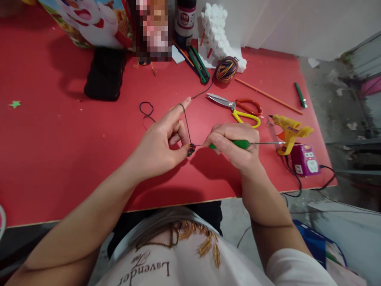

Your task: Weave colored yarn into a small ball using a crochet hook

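My left hand (168, 139) pinches a small piece of multicoloured crochet (191, 149) between thumb and fingers. Its index finger is stretched out, with a strand of dark yarn (187, 121) looped over it and running down to the piece. That strand leads back to a multicoloured yarn ball (226, 70). In my right hand (230, 143) is a crochet hook (241, 144) with a green handle, gripped like a pencil. The hook's thin metal tip reaches the crochet piece; whether it is inside a stitch is too small to tell.
Scissors (235, 107) with red and yellow handles lie beyond my right hand. A yellow glue gun (290, 131) stands by a purple power socket (306, 159) with cables at the right edge. Farther back are a green cutter (199, 64), a black phone-like object (105, 74) and a dark bottle (185, 22).
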Available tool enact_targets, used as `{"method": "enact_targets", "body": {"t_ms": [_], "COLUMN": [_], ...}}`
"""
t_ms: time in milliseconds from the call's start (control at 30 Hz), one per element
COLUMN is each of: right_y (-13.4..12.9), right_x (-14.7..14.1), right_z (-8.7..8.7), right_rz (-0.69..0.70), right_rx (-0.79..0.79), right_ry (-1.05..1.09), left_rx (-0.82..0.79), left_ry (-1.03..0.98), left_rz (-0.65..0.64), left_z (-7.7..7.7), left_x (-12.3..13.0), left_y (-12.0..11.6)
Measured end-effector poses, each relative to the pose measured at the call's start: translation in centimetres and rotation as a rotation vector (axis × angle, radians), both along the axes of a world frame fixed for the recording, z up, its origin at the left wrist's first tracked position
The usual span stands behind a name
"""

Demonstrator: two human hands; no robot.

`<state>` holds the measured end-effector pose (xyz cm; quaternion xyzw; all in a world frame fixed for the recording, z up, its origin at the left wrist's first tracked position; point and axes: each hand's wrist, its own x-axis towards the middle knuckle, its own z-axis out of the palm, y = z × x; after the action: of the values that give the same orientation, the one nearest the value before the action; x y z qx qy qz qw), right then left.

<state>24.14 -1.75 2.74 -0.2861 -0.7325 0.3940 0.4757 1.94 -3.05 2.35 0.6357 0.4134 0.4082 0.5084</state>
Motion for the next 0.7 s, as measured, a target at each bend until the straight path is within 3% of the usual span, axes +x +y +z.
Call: {"method": "enact_targets", "body": {"t_ms": [167,300,467,700], "right_y": [-0.3,-0.5,-0.6,-0.3], "right_x": [-0.4,-0.6,-1.1,-1.2], "right_z": [0.1,-0.4,-1.3,-2.2], "right_rz": [-0.019,-0.061,-0.089,-0.199], "right_rx": [0.191,0.362,0.469,0.704], "right_ry": [-0.186,-0.318,-0.496,-0.422], "left_rx": [0.071,0.004,-0.141,-0.416], "left_ry": [0.107,0.107,-0.046,-0.359], "left_rz": [0.033,0.091,0.146,0.2], "left_z": [-0.7,-0.6,-0.1,1.3], "left_x": [0.0,0.3,0.9,0.7], "left_y": [0.1,0.2,0.3,0.9]}}
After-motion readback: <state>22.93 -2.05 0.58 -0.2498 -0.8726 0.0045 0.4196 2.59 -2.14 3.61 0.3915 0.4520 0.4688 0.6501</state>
